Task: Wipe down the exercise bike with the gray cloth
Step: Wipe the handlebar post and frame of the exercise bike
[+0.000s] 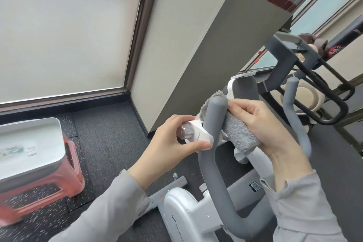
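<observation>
The white and grey exercise bike (182,210) stands below me at lower centre, its grey padded handlebar (213,122) rising between my hands. My right hand (261,124) grips the fluffy gray cloth (238,133) and presses it against the right side of the handlebar's upright end, with cloth also showing behind the bar. My left hand (172,137) pinches a white plastic bracket (196,133) clamped on the left side of the same bar. A white screen holder (242,88) sits just behind the cloth.
A white bin (57,143) rests on a pink stool (74,171) at the left, on dark speckled floor. A grey wall corner (186,65) stands close behind the bike. Another dark machine frame (314,84) with stuffed items fills the right background.
</observation>
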